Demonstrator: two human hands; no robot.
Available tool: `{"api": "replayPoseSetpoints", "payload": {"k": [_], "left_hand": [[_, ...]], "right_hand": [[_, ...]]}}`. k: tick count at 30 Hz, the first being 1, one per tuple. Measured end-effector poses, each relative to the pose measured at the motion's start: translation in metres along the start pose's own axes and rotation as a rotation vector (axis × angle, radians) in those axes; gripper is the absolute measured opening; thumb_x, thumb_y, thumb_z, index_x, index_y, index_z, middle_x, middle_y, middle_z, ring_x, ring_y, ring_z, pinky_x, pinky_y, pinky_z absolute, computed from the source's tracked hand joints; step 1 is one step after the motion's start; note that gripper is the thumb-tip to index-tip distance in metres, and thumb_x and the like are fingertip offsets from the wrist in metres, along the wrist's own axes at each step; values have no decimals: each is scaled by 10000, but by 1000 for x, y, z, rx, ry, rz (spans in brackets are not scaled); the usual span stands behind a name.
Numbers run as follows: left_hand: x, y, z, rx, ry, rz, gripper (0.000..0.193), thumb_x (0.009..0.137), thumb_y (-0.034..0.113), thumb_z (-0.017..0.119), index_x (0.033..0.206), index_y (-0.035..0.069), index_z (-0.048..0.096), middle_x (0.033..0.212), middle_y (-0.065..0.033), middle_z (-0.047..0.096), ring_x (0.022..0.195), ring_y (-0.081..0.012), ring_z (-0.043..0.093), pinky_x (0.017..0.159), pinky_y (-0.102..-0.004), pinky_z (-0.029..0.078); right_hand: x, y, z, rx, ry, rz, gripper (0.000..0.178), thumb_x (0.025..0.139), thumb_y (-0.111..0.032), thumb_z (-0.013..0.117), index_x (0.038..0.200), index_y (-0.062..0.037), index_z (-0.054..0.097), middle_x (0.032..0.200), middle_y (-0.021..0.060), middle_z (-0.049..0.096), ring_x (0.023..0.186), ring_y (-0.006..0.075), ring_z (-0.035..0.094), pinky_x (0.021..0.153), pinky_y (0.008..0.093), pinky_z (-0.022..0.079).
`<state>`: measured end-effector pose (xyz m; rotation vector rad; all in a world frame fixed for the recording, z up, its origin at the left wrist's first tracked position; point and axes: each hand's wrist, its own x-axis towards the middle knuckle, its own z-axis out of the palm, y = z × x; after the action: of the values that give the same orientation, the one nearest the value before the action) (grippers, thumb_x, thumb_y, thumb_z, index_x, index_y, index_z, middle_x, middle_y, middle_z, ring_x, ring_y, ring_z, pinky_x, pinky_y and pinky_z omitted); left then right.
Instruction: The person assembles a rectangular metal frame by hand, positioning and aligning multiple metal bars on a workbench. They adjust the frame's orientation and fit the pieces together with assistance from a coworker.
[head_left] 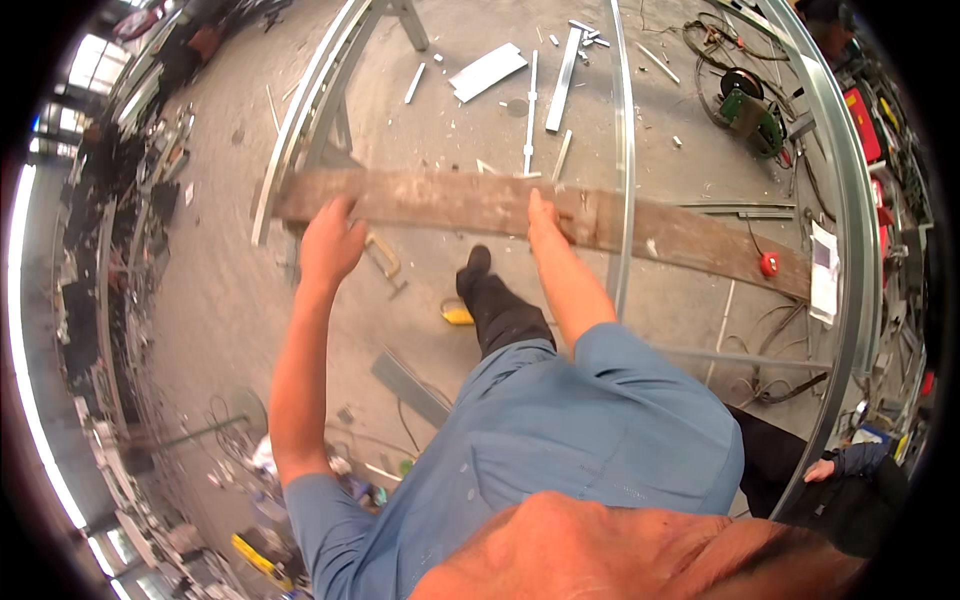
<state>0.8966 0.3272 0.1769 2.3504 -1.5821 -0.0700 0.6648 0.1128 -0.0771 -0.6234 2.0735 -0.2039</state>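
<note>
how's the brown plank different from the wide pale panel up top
The brown plank is dark and blotchy; the pale panel is whitish. The brown plank is long, while the pale panel is much shorter. The left hand and right hand are at the brown plank; the pale panel lies apart from them. Both are flat.

Pale metal strips (564,85), a flat silvery panel (488,73) and a green reel (752,128) litter a grey workshop floor (230,250), while a worn brown plank (440,195) bears a small red object (768,263) toward its right end.
</note>
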Motion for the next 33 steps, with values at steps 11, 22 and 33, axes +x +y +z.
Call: {"api": "replayPoseSetpoints", "payload": {"k": [11,22,33], "left_hand": [[327,-80,-38,29,-180,69,389,845,176,609,1182,-16,590,1094,-211,646,959,-334,643,833,-407,502],[335,-264,-100,513,-320,-260,402,771,203,570,1117,13,647,1054,-230,663,1003,-368,641,878,-428,495],[587,-285,47,513,-446,-26,446,786,216,556,1202,62,601,1146,-250,623,1097,-388,587,919,-469,482]], "right_hand": [[-16,-74,1,-277,-55,440,1475,591,-826,644,1463,13,-201,1467,393,-223,1384,578,-72,1091,659,113],[-6,-79,5,-70,-22,465,1509,575,-607,835,1452,-24,-246,1426,399,-301,1371,576,-144,1094,663,106],[-30,-56,47,-76,231,266,1277,698,-534,785,1516,-137,-111,1507,341,-170,1429,483,-9,1121,593,185]]}}
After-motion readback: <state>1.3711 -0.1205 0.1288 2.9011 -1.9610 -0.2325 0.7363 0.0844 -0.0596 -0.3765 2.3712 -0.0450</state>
